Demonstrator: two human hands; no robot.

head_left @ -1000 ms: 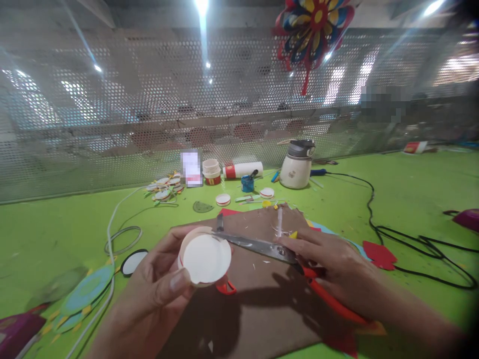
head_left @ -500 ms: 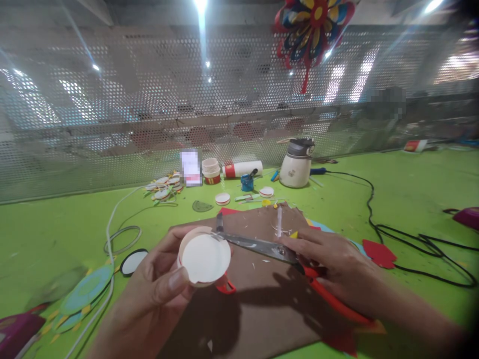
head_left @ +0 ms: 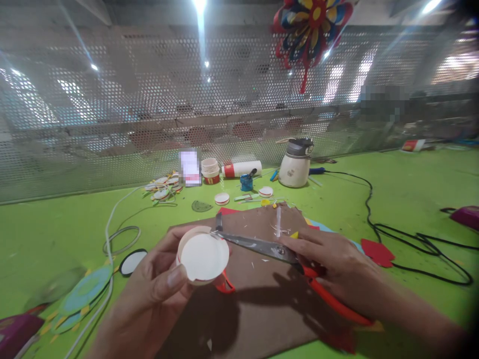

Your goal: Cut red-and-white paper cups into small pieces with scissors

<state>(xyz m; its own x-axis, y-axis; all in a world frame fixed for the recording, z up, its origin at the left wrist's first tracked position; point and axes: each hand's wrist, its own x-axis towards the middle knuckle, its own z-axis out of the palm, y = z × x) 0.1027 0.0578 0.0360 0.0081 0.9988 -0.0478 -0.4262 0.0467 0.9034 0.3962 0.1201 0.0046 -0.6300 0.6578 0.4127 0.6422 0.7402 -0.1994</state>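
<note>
Left hand (head_left: 157,289) grips a paper cup (head_left: 203,257); right hand (head_left: 337,264) holds scissors (head_left: 258,246) cutting its rim.

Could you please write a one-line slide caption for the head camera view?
Left hand holds a paper cup while the right hand cuts its rim with orange-handled scissors above brown cardboard.

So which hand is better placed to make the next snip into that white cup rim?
Probably the right hand: it already grips the orange-handled scissors, whose blades meet the rim of the white cup. The left hand is occupied holding the cup.
</note>
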